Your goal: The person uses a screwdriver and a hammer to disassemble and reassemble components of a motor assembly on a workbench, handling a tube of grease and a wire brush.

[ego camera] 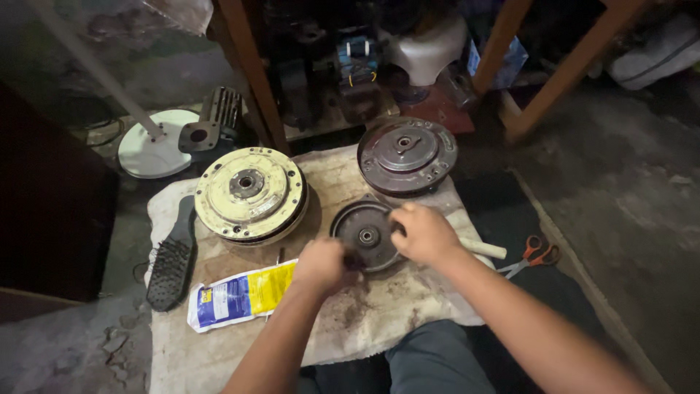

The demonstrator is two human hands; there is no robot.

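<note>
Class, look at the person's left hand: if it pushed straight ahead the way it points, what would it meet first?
The left hand already touches the dark round disc; farther on, probably the reddish-brown motor housing, though depth is unclear.

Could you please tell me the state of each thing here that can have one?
Dark disc: flat on the cloth, under both hands.
Cream disc: flat, untouched.
Brown disc: flat, untouched.
Scissors: blades shut, on the floor.
Brush: bristles up.
Pouch: lying flat.
Left hand: fingers curled at the disc's edge.
Right hand: resting on the disc.
</note>
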